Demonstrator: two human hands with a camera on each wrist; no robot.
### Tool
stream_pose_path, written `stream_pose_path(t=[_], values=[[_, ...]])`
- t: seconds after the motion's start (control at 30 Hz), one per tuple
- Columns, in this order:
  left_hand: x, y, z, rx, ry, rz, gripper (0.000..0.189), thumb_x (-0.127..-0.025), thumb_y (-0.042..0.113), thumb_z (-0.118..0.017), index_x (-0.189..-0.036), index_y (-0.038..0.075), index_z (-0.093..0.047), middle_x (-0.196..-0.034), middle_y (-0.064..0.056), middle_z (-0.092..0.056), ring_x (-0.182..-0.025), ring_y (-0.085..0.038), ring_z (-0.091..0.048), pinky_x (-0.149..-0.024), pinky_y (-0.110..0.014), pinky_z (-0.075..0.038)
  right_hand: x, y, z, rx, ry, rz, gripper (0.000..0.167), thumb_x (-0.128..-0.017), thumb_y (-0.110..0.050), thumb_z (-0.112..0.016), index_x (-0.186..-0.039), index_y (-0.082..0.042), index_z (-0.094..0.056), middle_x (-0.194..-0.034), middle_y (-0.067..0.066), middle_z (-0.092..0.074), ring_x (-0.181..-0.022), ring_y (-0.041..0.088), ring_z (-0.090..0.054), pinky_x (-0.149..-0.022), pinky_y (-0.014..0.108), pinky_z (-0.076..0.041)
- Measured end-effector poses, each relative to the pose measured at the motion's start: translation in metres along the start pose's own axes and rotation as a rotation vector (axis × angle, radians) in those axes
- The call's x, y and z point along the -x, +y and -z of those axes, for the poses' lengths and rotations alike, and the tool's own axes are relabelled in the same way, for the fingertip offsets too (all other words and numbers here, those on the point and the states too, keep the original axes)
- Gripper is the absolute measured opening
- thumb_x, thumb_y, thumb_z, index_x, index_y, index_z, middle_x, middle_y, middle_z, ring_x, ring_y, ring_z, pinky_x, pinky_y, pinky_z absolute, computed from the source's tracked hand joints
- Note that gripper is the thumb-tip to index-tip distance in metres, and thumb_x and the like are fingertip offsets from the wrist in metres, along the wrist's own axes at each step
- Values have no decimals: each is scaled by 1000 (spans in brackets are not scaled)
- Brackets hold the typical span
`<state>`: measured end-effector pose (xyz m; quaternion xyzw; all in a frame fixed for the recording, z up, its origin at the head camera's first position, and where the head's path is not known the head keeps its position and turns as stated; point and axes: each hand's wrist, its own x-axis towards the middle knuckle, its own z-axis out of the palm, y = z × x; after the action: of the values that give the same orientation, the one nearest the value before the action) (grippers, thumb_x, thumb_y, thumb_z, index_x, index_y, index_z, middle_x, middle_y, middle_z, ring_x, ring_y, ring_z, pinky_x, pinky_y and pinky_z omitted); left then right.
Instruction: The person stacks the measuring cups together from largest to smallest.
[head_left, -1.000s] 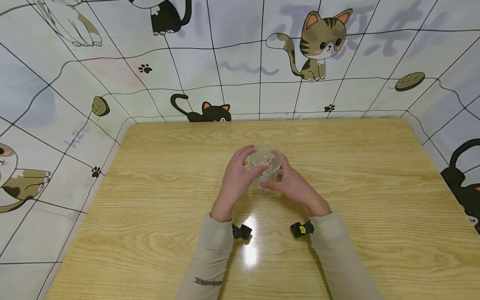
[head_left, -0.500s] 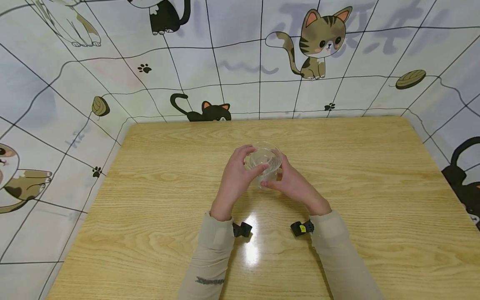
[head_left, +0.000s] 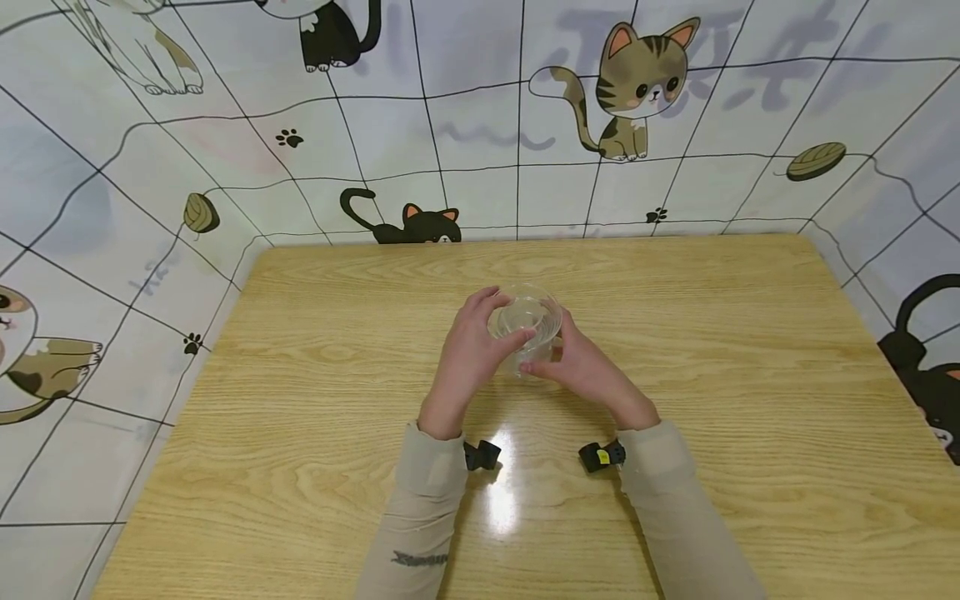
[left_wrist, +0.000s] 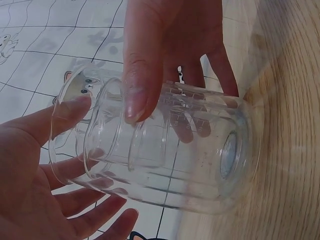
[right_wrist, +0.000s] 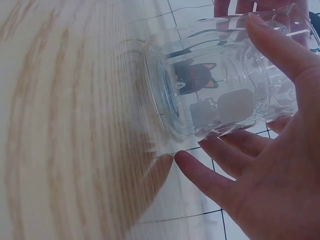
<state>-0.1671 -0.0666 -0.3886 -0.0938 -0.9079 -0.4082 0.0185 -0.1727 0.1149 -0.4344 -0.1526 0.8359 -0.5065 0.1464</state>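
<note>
A clear glass beaker (head_left: 531, 315) with printed graduation marks stands upright on the wooden table, smaller glass vessels nested inside it. In the left wrist view their inner rims (left_wrist: 107, 130) show through the outer wall. My left hand (head_left: 471, 350) holds the beaker near its rim, thumb in front and fingers round the far left side. Lower down, my right hand (head_left: 588, 369) grips the body from the right. The right wrist view shows a white printed patch (right_wrist: 235, 106) on the wall and the right fingers (right_wrist: 205, 175) close to the base.
The wooden table (head_left: 300, 400) spreads widely around the hands. A white tiled-pattern backdrop with cartoon cats (head_left: 645, 92) rises along its back and sides. Small black wrist cameras (head_left: 482, 455) sit at the inner side of both cuffs.
</note>
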Motion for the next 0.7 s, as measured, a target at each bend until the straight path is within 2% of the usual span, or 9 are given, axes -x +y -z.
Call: stream_pose_path(t=[0.33, 0.7], values=[[-2, 4, 3, -108, -31, 17, 54, -75, 48, -66, -115, 14, -57, -137, 0, -36, -123, -23, -35, -93, -43, -35, 2, 0, -1, -27, -6, -11, 99, -71, -48, -70, -141, -31, -2, -140, 6, -28, -119, 27, -39, -90, 43, -40], [-4, 9, 6, -169, -60, 43, 53, -74, 46, -67, -114, 13, -57, -137, 0, -35, -121, -23, -36, -92, -41, -38, 1, -2, 1, -34, -11, 3, 99, -72, -43, -71, -142, -30, -2, -142, 6, -26, -122, 30, -36, -90, 44, -40]])
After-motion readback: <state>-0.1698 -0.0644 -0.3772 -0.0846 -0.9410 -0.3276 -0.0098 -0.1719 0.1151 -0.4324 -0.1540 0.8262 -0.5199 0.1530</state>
